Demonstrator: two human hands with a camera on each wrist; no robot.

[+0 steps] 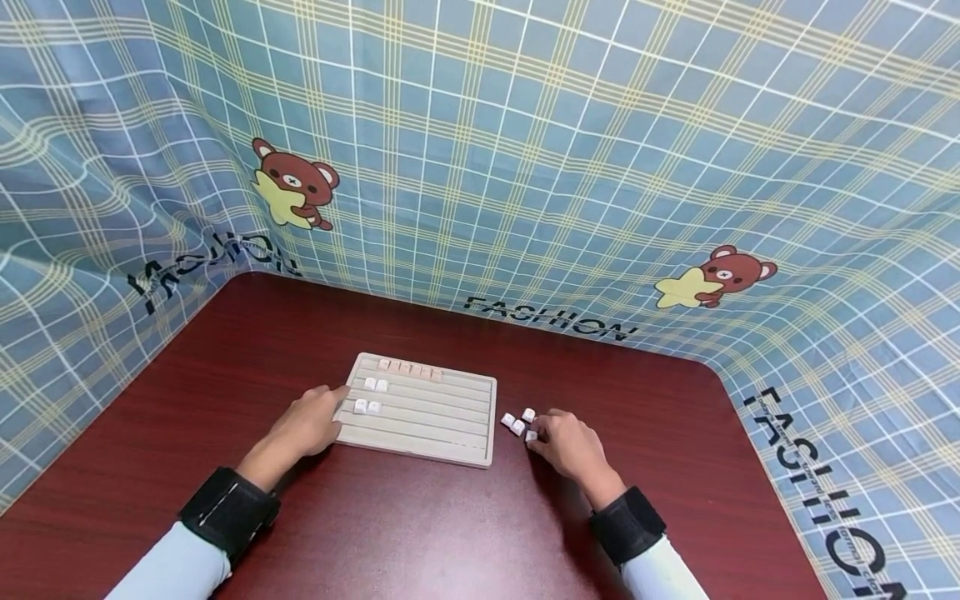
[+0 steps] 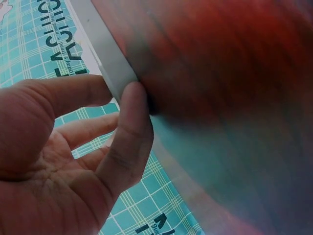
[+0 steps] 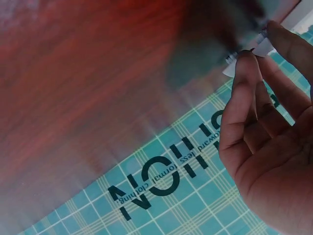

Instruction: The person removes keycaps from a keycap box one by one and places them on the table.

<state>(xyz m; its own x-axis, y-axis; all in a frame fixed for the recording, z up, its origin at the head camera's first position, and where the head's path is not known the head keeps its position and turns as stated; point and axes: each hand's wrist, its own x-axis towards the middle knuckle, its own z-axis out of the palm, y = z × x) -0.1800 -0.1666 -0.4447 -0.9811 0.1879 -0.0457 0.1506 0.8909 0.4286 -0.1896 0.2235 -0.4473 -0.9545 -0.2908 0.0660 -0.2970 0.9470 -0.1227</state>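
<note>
A cream ridged tray lies on the table, with a row of pale pink keycaps along its far edge. Two pairs of white keycaps sit on its left part. My left hand grips the tray's left edge; in the left wrist view, thumb and finger meet its pale rim. To the right of the tray, my right hand pinches a white keycap at table level. Beside those fingertips lie 3 loose white keycaps. The right wrist view shows white keycaps at the fingertips, partly hidden.
The dark red table reaches to a blue checked cloth hanging behind it and at both sides. Black bands wrap both wrists.
</note>
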